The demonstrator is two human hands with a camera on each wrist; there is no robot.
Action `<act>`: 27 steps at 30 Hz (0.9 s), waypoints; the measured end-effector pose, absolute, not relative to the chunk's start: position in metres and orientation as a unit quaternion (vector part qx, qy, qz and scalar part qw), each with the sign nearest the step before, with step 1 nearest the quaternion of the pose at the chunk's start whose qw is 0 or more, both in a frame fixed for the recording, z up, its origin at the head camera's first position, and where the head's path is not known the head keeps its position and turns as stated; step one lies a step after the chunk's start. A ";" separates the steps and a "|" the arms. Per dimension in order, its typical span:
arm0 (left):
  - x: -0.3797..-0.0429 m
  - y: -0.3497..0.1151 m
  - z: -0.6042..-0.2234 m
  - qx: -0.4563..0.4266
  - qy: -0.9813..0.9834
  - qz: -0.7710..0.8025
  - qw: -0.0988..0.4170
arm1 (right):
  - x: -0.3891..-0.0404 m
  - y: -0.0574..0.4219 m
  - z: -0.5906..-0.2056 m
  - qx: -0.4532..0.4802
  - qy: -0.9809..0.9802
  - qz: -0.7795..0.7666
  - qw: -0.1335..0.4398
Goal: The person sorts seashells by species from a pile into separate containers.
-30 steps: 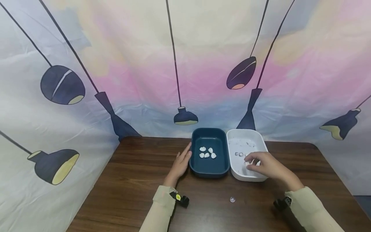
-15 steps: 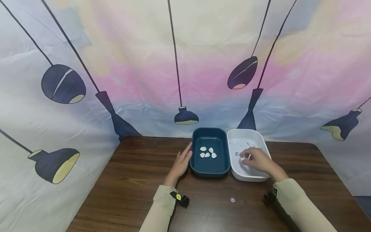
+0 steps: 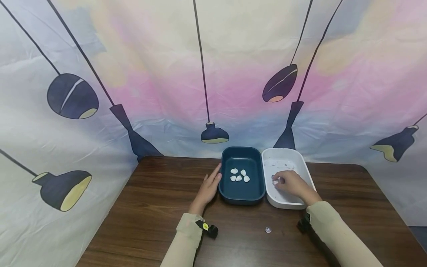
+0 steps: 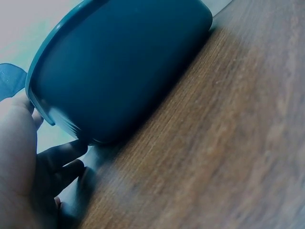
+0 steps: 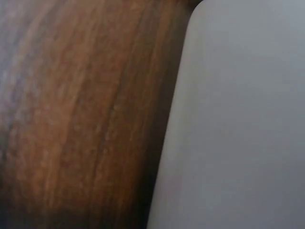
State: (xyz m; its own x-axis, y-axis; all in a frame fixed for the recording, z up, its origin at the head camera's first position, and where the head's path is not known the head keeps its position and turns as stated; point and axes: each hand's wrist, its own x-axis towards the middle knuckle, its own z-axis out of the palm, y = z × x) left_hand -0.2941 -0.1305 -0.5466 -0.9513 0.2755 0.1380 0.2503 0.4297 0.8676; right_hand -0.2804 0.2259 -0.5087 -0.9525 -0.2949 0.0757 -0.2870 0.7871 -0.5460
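Note:
My left hand lies with fairly straight fingers against the left side of a dark teal baking dish; in the left wrist view the fingers touch its wall. Several small white shell-like pieces lie inside that dish. Over the white dish, my right hand reaches down with curled fingers and pinches a small pale piece, partly hidden by the fingers. Right by the index fingertip shows a small clear bead. The right wrist view has only the white dish's outer wall, no hand.
A single clear bead sits on the brown wooden table in front of the two dishes, which stand side by side. Small dark marks show on the white dish's floor. A cloth backdrop with printed lamps hangs behind the table.
My right hand has moved left within the white dish, toward the beads, and now covers most of them. The left hand and the teal dish have stayed in place.

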 end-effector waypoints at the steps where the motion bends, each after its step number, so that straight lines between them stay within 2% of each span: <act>1: -0.294 -0.130 -0.546 0.156 0.845 0.511 0.012 | -0.281 0.226 -0.509 -0.150 0.946 -0.286 0.009; 16: -0.294 -0.130 -0.547 0.159 0.845 0.511 0.009 | -0.281 0.224 -0.510 -0.130 0.951 -0.280 0.033; 27: -0.295 -0.130 -0.547 0.157 0.847 0.509 0.014 | -0.257 0.217 -0.481 -0.164 0.956 -0.243 -0.024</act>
